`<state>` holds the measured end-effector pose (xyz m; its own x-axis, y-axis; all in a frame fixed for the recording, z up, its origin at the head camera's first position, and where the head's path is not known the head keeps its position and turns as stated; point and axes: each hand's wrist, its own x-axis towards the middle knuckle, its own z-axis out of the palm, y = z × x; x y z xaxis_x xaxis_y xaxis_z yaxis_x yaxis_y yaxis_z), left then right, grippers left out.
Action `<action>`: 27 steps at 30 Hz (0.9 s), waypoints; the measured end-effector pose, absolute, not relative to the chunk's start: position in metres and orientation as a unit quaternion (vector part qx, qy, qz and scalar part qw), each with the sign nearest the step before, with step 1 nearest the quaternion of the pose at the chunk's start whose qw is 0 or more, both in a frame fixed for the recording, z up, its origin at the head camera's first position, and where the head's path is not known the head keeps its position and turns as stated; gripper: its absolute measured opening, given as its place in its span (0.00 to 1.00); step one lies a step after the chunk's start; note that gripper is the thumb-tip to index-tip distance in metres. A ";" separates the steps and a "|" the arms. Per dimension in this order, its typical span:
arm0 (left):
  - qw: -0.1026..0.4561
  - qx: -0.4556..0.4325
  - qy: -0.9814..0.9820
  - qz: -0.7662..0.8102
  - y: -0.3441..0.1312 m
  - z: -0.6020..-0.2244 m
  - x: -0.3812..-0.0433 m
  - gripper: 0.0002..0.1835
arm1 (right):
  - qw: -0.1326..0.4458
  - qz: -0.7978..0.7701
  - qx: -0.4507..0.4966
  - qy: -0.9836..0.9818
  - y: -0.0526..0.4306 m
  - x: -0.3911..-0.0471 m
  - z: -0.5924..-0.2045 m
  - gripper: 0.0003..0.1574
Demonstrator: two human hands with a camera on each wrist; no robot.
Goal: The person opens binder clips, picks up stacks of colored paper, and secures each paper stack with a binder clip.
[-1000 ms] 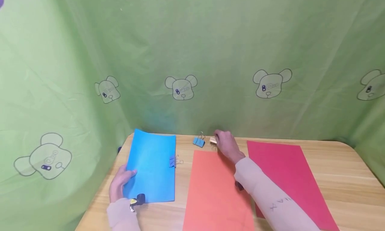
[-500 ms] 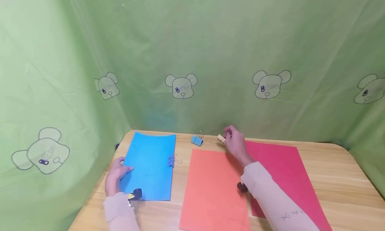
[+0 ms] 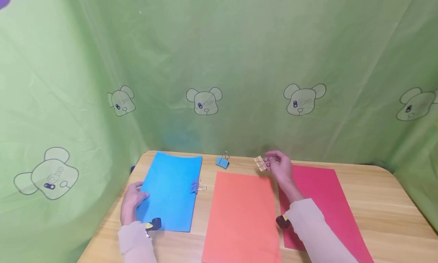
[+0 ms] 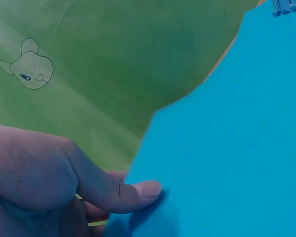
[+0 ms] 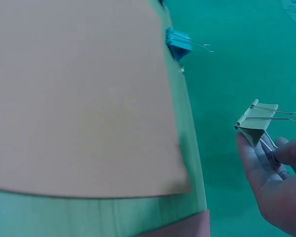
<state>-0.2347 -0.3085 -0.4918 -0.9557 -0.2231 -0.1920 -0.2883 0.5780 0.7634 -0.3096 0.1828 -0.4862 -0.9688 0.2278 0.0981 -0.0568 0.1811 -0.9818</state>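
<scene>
My left hand (image 3: pixel 131 202) grips the left edge of the blue paper (image 3: pixel 171 190), thumb on top and fingers underneath, as the left wrist view shows. A purple binder clip (image 3: pixel 194 186) is clamped on that paper's right edge. In my right hand (image 3: pixel 282 170) is a cream binder clip (image 3: pixel 261 163), held by one wire handle between thumb and fingers; its other handle sticks out free in the right wrist view. The orange paper (image 3: pixel 243 217) lies just below this hand. A teal binder clip (image 3: pixel 222 162) stands near the table's back edge, to the left of the cream one.
A dark pink paper (image 3: pixel 321 206) lies to the right of the orange one, partly under the right forearm. The wooden table (image 3: pixel 383 202) ends at a green curtain (image 3: pixel 253 73) printed with bear heads. Black wrist cameras (image 3: pixel 282 221) sit on both sleeves.
My right hand has lifted the cream binder clip from the back of the table and moved right with it, turning it over. The left hand keeps its hold on the blue paper.
</scene>
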 end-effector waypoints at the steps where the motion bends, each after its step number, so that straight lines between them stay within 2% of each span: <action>1: 0.035 -0.144 0.889 0.434 -0.308 -0.491 -0.234 0.33 | 0.106 0.649 -0.060 -0.751 0.185 -0.306 -0.486 0.17; 7: 0.024 -0.135 0.892 0.430 -0.301 -0.482 -0.232 0.32 | 0.094 0.694 -0.084 -0.709 0.198 -0.290 -0.486 0.18; 12: -0.009 -0.111 0.908 0.404 -0.285 -0.469 -0.230 0.31 | 0.104 0.708 -0.099 -0.692 0.205 -0.280 -0.488 0.20; 15: -0.035 -0.092 0.913 0.395 -0.271 -0.459 -0.230 0.27 | 0.113 0.716 -0.105 -0.681 0.207 -0.272 -0.486 0.20; 22: -0.140 -0.053 0.902 0.405 -0.220 -0.453 -0.242 0.16 | 0.159 0.715 -0.123 -0.670 0.212 -0.252 -0.487 0.16; 27: -0.164 0.010 0.893 0.420 -0.195 -0.457 -0.250 0.11 | 0.170 0.686 -0.111 -0.699 0.216 -0.241 -0.495 0.16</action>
